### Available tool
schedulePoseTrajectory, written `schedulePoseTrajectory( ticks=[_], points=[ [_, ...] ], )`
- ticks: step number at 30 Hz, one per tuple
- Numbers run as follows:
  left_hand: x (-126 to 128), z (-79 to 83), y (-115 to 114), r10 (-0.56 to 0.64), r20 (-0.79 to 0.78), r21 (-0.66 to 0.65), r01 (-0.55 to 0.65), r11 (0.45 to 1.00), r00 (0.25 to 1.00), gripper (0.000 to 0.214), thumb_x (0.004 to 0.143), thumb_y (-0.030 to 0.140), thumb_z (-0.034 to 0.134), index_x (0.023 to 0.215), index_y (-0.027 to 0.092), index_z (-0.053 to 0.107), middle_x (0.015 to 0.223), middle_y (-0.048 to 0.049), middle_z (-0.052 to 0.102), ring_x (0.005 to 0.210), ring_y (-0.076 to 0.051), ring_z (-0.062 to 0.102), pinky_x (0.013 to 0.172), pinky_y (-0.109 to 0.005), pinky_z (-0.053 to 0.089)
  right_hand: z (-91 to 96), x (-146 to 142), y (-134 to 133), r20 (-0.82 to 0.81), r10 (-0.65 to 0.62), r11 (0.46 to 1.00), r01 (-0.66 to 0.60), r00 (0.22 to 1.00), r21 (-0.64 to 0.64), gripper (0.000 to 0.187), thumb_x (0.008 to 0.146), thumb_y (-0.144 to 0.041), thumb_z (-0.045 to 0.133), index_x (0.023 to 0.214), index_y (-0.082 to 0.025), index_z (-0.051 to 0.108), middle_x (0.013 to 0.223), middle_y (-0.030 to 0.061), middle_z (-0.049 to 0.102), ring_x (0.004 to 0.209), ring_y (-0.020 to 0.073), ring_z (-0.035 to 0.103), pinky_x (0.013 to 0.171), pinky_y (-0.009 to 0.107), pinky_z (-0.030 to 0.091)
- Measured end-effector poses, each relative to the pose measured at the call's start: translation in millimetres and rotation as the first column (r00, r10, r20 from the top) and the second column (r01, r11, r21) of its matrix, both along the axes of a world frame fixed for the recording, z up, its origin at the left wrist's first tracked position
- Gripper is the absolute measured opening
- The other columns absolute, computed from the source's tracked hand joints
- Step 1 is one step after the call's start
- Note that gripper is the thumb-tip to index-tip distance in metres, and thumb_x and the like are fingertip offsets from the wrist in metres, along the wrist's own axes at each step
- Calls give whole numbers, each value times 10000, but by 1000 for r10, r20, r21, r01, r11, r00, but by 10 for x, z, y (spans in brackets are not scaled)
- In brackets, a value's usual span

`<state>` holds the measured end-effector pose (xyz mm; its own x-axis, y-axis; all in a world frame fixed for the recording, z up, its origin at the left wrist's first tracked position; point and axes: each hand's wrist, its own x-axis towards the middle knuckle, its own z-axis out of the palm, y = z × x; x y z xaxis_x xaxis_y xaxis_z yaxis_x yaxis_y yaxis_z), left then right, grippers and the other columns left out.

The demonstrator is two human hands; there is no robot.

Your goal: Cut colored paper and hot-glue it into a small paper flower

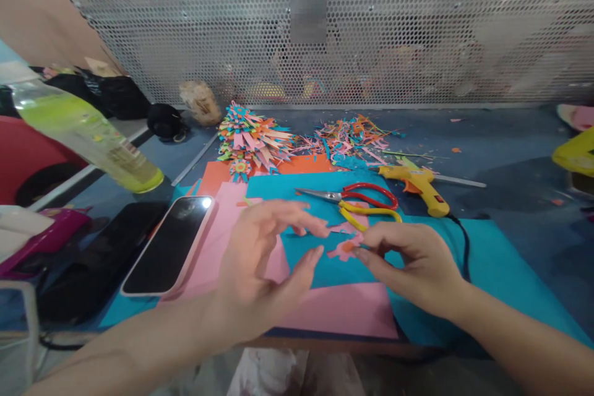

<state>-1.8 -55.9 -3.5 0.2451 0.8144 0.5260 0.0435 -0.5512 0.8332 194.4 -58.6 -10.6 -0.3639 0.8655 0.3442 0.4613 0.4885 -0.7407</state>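
Note:
Between thumb and fingertips my right hand (411, 263) pinches a small pink paper flower (344, 249) with an orange centre. My left hand (273, 253) is just left of the flower, thumb and fingers apart, with nothing in it. Beyond the flower lie scissors (355, 200) with one red and one yellow handle. Another cut piece of pink paper (359, 216) lies partly under them. Below both hands are sheets of blue paper (445, 247) and pink paper (343, 309).
A yellow glue gun (417, 185) lies back right, its cord running forward. Behind are a pile of paper flowers (250, 139) and paper scraps (352, 136). A phone (171, 244) and a bottle (93, 136) are on the left. A perforated metal panel (223, 31) stands at the back.

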Motion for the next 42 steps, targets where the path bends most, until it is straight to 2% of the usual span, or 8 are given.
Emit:
schedulePoseTrajectory(
  ticks=[2,5,9,19,33,42],
  points=[
    [30,-17,36,-29,59,-98,35,995,998,490,689,57,603,1096,260,422,938,-23,589,847,-184,613,805,-408,486,7,-13,-1,4,34,999,-33,999,-28,160,763,-122,513,608,-161,502,517,-42,501,434,42,432,429,148,370],
    [51,-49,84,-99,104,-267,123,956,990,491,704,97,619,1117,242,398,974,-43,573,816,-180,626,753,-369,501,11,-31,-2,19,80,995,-79,997,-61,153,750,-106,510,606,-157,505,515,-46,472,441,40,410,426,144,351],
    [53,-63,106,-119,139,-355,161,921,983,451,711,90,612,1087,238,413,939,-24,583,774,-156,632,692,-305,493,-2,-47,5,52,87,992,-82,995,-99,147,752,-115,506,610,-151,519,508,-43,453,448,45,401,433,151,341],
    [56,-64,90,-114,146,-322,156,934,983,431,708,29,586,1052,239,431,890,0,587,765,-133,617,761,-322,474,-38,-40,20,39,78,989,-73,996,-127,148,734,-109,520,592,-148,499,510,-47,424,452,41,388,437,153,325],
    [55,-69,95,-95,177,-293,144,945,980,399,691,53,618,1012,219,449,835,0,584,735,-128,597,713,-299,474,-43,-44,21,7,70,987,-68,998,-143,158,729,-104,518,581,-151,484,508,-49,418,448,39,376,435,152,310],
    [72,-72,97,-72,188,-334,132,933,980,388,703,58,611,1012,230,453,854,5,581,748,-112,597,746,-291,489,-44,-59,37,-19,53,986,-56,998,-159,179,728,-116,517,562,-154,460,498,-50,413,447,41,364,427,152,304]
  ],
)
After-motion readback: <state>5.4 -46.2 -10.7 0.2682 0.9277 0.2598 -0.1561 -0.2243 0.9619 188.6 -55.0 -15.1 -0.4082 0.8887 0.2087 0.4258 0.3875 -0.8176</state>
